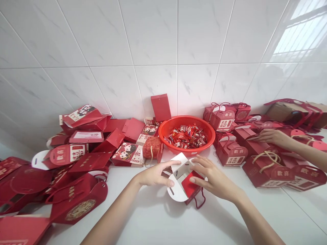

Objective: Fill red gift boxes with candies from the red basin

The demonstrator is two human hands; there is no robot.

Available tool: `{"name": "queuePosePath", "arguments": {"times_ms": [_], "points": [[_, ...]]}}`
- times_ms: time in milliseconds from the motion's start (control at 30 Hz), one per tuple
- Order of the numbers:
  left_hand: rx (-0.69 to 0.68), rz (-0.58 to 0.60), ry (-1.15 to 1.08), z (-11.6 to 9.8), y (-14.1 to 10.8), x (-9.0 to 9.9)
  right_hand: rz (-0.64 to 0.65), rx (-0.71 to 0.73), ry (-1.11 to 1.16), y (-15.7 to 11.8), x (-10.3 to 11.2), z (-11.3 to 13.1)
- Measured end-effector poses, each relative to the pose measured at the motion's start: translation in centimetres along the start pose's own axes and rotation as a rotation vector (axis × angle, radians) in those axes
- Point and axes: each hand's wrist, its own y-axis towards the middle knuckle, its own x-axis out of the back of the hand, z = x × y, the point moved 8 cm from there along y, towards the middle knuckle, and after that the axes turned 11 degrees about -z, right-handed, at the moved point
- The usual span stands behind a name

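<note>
Counted: one open box (184, 182), one red basket (211, 139) of wrapped sweets (187, 136), one plain red carton (160, 107) upright against the tiles; the piled red boxes (79, 200) overlap too much to count. The open box's mouth faces up toward the camera, a rounded white flap (176, 194) extending toward the left forearm; its long axis cannot be told beneath the hands. It lies between both hands' fingers. Left hand (153, 173): thumb and forefinger well parted, thumb on the rounded flap. Right hand (211, 175): fingers spread, thumb on the red panel (189, 185). Another person's hand (273, 136) touches boxes well right of these fingers.
</note>
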Motion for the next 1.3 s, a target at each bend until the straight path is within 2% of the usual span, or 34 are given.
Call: {"name": "queuePosePath", "arguments": {"times_ms": [167,300,367,433,567,700,900,1000,1100,1300], "points": [[0.005,-0.046,-0.017,0.5,-0.1,-0.2,-0.009,-0.070,0.098,0.2,-0.2,-0.2],[-0.002,-0.089,0.023,0.1,-0.1,-0.1,-0.055,-0.213,0.322,0.1,0.2,-2.0],[-0.002,-0.099,0.031,0.0,-0.1,-0.2,-0.029,-0.265,0.407,-0.2,0.5,-3.0],[-0.005,-0.110,0.038,0.0,-0.1,-0.2,0.041,-0.256,0.445,-0.8,0.7,-3.6],[-0.006,-0.135,0.050,0.4,-0.2,-0.1,0.162,-0.207,0.401,-2.4,1.0,-4.4],[-0.012,-0.140,0.000,0.8,0.0,-0.3,0.154,-0.290,0.352,-3.5,0.3,-5.6],[-0.065,-0.283,-0.101,2.1,0.6,-0.8,0.005,-0.343,0.258,-3.3,-0.5,-6.9],[-0.096,-0.360,-0.086,2.7,0.7,-0.7,-0.024,-0.344,0.211,-3.2,-0.4,-7.3],[-0.138,-0.394,0.049,2.0,0.4,0.1,-0.012,-0.313,0.194,-3.2,0.3,-7.1],[-0.213,-0.428,0.387,-1.8,-0.4,2.5,-0.033,-0.240,0.201,-1.8,3.4,-6.2]]}}
